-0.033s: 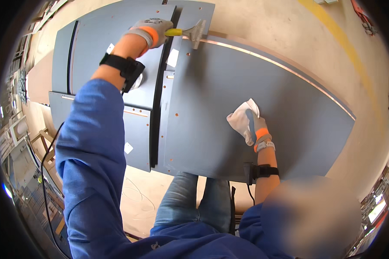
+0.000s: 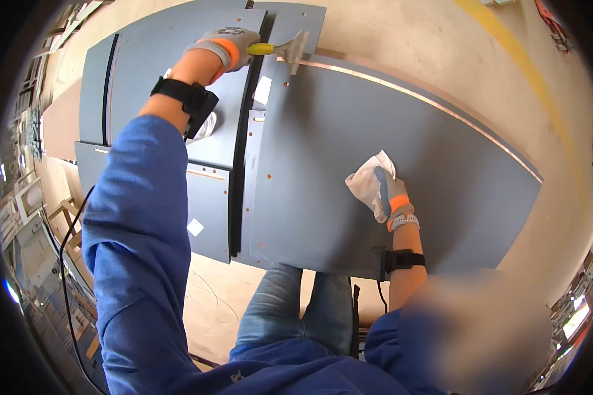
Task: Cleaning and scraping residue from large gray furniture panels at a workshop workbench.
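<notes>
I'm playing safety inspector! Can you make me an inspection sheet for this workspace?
Surface: large grey panel, copper-coloured strip along its far edge; more grey panels alongside.
Job's things: yellow-handled tool; pale cloth.
Clutter: two white slips; half-hidden shiny thing, can't tell what.
Hands: gloved left hand grips the tool; gloved right hand holds the cloth on the panel.
Cables: black cable at left; short cable below the right wrist strap.
Surroundings: pale floor, yellow stripe.

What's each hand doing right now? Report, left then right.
Left hand: closed, holding a yellow-handled flat brush.
Right hand: closed, holding a pale cloth, fingers partly hidden.
</notes>
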`<action>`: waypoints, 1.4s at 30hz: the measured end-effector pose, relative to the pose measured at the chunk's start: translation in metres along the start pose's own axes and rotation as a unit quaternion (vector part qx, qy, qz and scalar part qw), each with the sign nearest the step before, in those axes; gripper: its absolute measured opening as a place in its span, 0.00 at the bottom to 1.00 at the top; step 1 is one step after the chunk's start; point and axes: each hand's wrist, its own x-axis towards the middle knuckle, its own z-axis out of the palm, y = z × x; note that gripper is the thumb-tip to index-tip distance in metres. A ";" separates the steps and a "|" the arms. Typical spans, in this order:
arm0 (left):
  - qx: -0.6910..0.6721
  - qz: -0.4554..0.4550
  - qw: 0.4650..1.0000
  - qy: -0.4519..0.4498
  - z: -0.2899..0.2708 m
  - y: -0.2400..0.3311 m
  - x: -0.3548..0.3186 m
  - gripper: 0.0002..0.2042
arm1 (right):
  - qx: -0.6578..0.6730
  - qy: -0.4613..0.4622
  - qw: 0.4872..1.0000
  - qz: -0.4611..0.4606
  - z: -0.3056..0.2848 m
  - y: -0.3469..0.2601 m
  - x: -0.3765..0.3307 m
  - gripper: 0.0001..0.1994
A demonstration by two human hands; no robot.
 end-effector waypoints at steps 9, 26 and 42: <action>-0.056 0.005 0.996 -0.068 0.032 -0.030 0.030 0.15 | -0.011 0.019 0.999 -0.028 0.002 0.004 0.016 0.31; -0.010 0.051 0.986 -0.158 0.008 0.096 0.051 0.17 | 0.020 0.018 0.999 -0.047 0.002 0.012 0.027 0.27; 0.062 0.051 0.991 -0.105 -0.021 0.281 0.062 0.19 | 0.486 -0.237 0.832 -0.123 -0.201 0.186 0.094 0.28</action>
